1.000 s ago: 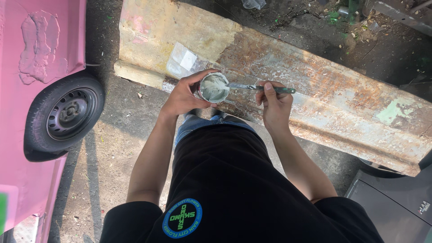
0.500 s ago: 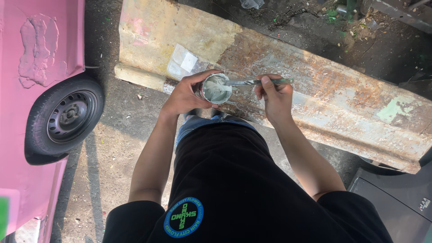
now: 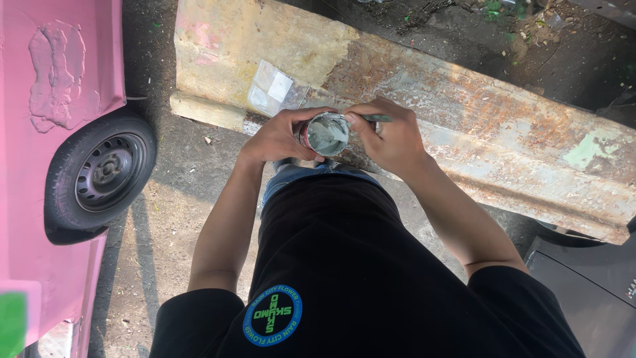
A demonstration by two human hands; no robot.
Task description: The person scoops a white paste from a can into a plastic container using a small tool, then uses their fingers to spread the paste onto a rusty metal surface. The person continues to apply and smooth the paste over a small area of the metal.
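My left hand (image 3: 281, 136) grips a small round can (image 3: 326, 134) filled with grey paste, held in front of my waist. My right hand (image 3: 387, 136) holds a thin tool with a green handle (image 3: 377, 119), its working end dipped into the can. Both hands meet over the can, above my jeans and black shirt. The tool's tip is hidden inside the paste.
A long rusty, yellowish metal panel (image 3: 464, 113) lies across the ground ahead, with pale patches of filler on it. A pink car with a patch of filler and a black wheel (image 3: 99, 176) stands at the left. A dark grey object (image 3: 589, 292) sits at the lower right.
My right hand has moved left toward the can, bringing the tool in from lying across the rim to dipping into the paste. The left hand still holds the can.
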